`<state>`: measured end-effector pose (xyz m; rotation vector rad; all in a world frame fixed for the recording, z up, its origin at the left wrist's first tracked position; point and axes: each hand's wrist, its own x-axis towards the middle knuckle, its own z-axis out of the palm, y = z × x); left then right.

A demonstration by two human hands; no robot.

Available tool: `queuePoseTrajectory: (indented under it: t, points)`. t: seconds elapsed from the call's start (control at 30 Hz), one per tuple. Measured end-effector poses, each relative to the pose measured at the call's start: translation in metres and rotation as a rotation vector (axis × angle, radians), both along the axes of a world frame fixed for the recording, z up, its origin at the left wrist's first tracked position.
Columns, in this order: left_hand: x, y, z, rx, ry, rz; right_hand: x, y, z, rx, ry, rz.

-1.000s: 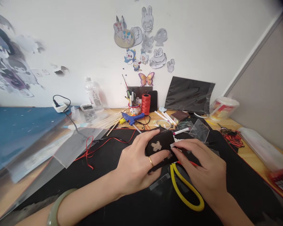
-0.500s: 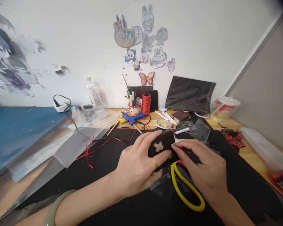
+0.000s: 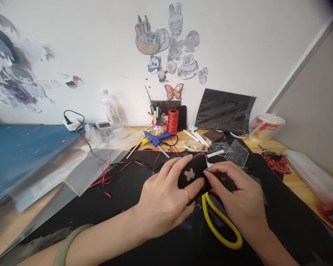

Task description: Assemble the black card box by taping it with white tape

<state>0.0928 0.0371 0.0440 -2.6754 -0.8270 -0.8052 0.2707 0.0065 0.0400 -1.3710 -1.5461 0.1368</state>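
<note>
My left hand is closed around a small flat dark brown piece, fingers over its front. A pale butterfly-like mark shows on that face. At the piece's right edge, my right hand has thumb and forefinger pinched together; a bit of white shows just above the fingertips, but what they grip is hidden. Beneath the hands, scissors with yellow handles lie on the black mat. A white marker with a magenta end lies just behind the piece.
Behind the hands stand a blue glue gun, a red thread spool and a pen cup. Clear plastic sheets and red cord lie left. A white tub and long translucent case are right.
The dark piece has tilted slightly in my left hand. Less white shows at my right fingertips, which stay at its right edge. The whole view has shifted slightly.
</note>
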Motion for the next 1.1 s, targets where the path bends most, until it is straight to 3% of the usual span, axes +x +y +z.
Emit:
queuePoseTrajectory:
  t: [0.53, 0.93, 1.1]
  points:
    - [0.0035, -0.0031, -0.0067, 0.038, -0.03, 0.023, -0.0036, 0.0027, -0.003, -0.099, 0.203, 0.031]
    - [0.006, -0.0047, -0.0089, 0.123, -0.061, 0.041, -0.0064, 0.0055, -0.0005, -0.211, 0.522, 0.059]
    - [0.0057, -0.0048, -0.0088, 0.098, -0.057, 0.043, -0.0069, 0.0055, -0.0013, -0.212, 0.485, 0.073]
